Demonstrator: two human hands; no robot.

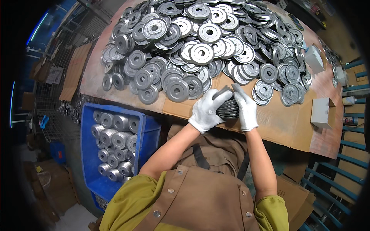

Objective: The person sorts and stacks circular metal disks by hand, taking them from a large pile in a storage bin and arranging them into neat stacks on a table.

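Observation:
Both my hands wear white gloves and meet at the table's near edge. Between them is a stack of round metal discs (228, 109), dark on the edges that face me. My left hand (208, 109) is closed round the stack's left side, its fingers over the top. My right hand (246, 109) presses the right side, fingers pointing up along a disc that stands tilted at the top. Just beyond my hands lies a big heap of loose grey discs (202, 53), each with a hole in the middle.
A blue crate (140, 133) at my left holds rows of stacked discs. Flattened cardboard (285, 125) covers the table's near part. A small open white box (323, 112) stands at the right, another white box (315, 58) farther back. Blue metal rails (327, 184) run along the far right.

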